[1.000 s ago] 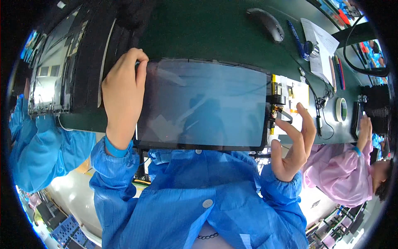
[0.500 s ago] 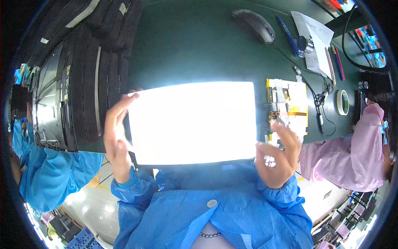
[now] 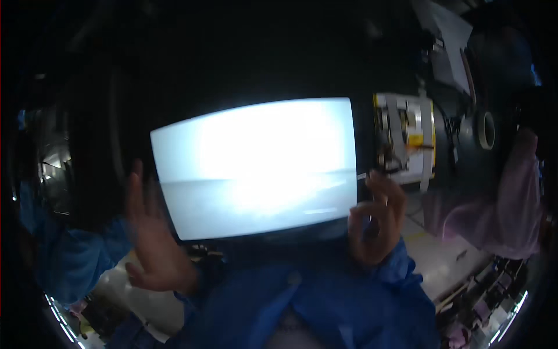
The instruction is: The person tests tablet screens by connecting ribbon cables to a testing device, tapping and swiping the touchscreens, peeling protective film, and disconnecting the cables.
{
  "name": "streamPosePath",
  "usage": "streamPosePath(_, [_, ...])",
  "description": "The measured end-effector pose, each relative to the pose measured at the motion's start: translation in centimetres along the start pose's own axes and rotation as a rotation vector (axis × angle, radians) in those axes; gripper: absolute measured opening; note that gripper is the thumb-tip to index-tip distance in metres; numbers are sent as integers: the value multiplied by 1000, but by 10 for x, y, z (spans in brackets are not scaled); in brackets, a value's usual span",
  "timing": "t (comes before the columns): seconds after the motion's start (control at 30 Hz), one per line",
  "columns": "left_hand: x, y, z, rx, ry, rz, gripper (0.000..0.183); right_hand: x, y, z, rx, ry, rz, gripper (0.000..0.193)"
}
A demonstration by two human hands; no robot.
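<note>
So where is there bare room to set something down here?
Likely the dark table beyond the lit screen, though dimness could hide things. A narrow gap separates screen and yellow-edged panel; the right hand crowds its near end. Further right, tape roll and paper crowd the table.

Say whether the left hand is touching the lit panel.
Cannot tell. In the head view, the left hand is blurred beside the left edge of the lit panel, and darkness there hides any contact or gap.
</note>
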State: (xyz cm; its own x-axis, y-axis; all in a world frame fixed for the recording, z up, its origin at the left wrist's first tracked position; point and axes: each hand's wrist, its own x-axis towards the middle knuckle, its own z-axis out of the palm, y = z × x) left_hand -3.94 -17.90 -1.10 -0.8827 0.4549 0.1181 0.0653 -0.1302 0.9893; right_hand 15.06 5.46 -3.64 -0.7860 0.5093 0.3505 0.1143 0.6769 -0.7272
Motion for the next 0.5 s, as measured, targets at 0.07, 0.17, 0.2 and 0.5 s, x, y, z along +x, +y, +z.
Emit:
streamPosePath(0.07, [1,8,2,-35,-8,-25,98,6,-9,-9,-33,-40,-8,20])
streamPosePath(0.17, [2,-1,-12,45,-77,-22,88,18,-20,-27,-30,-185,-163,18])
streamPosePath(0.2, [2,-4,-13,45,-84,-30,88,19,-21,-31,66,-310,-282,18])
streamPosePath(0.5, [11,-16,-36,-591,121,-239,40,8,-35,-9,531,-599,-281,15])
